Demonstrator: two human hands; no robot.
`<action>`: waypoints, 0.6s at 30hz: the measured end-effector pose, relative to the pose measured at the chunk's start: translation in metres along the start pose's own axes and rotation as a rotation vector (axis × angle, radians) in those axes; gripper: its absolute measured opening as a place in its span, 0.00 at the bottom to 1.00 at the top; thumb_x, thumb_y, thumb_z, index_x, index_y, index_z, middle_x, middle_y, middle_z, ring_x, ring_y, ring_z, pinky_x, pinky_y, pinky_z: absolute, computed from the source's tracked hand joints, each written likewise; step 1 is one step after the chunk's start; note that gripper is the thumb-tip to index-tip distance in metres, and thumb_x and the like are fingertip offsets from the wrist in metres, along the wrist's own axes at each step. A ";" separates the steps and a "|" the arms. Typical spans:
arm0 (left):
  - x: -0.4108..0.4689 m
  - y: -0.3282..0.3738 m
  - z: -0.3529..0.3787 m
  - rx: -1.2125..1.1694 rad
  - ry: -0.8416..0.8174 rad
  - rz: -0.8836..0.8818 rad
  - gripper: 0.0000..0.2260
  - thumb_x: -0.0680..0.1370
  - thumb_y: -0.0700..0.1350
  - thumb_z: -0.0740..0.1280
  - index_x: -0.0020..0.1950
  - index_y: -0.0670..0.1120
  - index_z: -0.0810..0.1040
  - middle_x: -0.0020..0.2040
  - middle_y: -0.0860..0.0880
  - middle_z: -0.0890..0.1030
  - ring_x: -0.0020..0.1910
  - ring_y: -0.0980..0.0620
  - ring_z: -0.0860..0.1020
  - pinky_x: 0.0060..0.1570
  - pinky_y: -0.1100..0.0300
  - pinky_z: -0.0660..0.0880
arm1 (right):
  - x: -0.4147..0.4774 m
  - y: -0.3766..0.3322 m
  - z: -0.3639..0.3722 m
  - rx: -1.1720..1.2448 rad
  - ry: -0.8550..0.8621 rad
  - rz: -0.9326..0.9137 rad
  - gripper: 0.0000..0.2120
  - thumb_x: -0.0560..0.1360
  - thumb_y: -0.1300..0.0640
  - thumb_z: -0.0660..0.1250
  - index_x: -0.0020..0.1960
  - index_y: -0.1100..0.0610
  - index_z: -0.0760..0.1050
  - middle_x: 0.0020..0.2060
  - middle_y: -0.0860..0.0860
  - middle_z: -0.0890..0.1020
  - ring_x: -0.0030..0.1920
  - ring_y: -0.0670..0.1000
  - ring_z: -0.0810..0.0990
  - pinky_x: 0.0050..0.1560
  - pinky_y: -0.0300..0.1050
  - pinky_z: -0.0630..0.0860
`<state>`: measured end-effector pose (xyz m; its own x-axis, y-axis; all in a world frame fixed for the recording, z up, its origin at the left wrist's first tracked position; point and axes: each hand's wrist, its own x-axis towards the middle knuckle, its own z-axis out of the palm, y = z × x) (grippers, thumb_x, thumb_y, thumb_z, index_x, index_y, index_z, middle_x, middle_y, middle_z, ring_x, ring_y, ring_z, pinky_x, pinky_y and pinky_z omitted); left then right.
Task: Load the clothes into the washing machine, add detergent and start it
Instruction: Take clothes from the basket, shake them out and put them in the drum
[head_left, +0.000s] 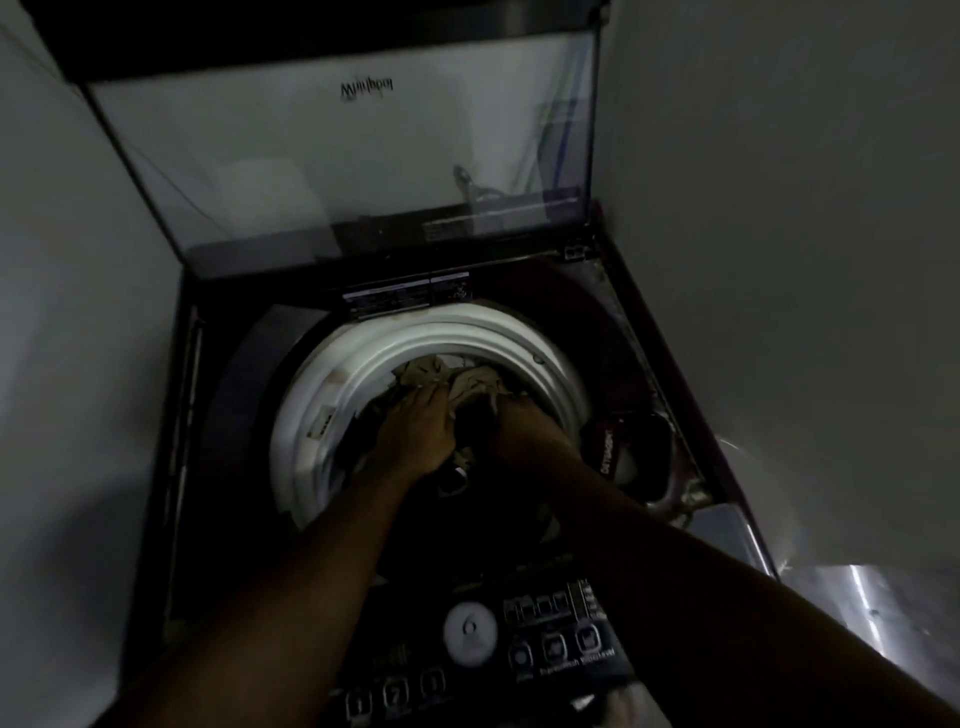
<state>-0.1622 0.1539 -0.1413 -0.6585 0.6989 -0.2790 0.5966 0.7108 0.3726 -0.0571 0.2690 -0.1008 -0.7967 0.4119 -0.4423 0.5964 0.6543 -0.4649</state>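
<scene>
Little is seen clearly in the dim light, and the near part of the drum (324, 395) is covered by both forearms (311, 561). The left hand (415, 431) is laid flat, fingers straight, on the clothes (470, 384) inside the washing machine (234, 415). The fingers of the right hand (524, 434) are sunk in dark cloth, so its grip cannot be told. The lid (337, 156) is raised between grey walls (779, 208).
</scene>
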 end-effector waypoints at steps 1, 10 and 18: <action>-0.009 0.005 -0.005 -0.012 0.008 -0.002 0.24 0.82 0.48 0.56 0.78 0.45 0.60 0.77 0.44 0.63 0.76 0.45 0.62 0.75 0.49 0.58 | -0.012 -0.003 -0.009 0.002 0.020 -0.015 0.21 0.78 0.50 0.58 0.69 0.56 0.70 0.68 0.59 0.73 0.68 0.59 0.71 0.67 0.51 0.68; -0.095 0.107 -0.035 0.008 0.215 -0.013 0.17 0.83 0.46 0.57 0.70 0.43 0.71 0.70 0.43 0.73 0.68 0.42 0.70 0.66 0.52 0.65 | -0.112 0.034 -0.062 0.090 0.317 -0.150 0.17 0.73 0.56 0.61 0.60 0.58 0.74 0.56 0.58 0.78 0.56 0.61 0.78 0.52 0.51 0.77; -0.147 0.223 0.006 -0.049 0.364 0.071 0.19 0.82 0.46 0.56 0.69 0.40 0.71 0.66 0.41 0.75 0.65 0.41 0.73 0.64 0.50 0.70 | -0.204 0.145 -0.105 0.170 0.481 -0.249 0.19 0.74 0.58 0.61 0.64 0.55 0.73 0.57 0.55 0.76 0.57 0.58 0.77 0.51 0.48 0.76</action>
<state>0.0705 0.2101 -0.0220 -0.7414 0.6664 0.0793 0.6302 0.6507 0.4237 0.1814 0.3461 0.0023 -0.8466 0.5266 0.0770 0.3606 0.6740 -0.6447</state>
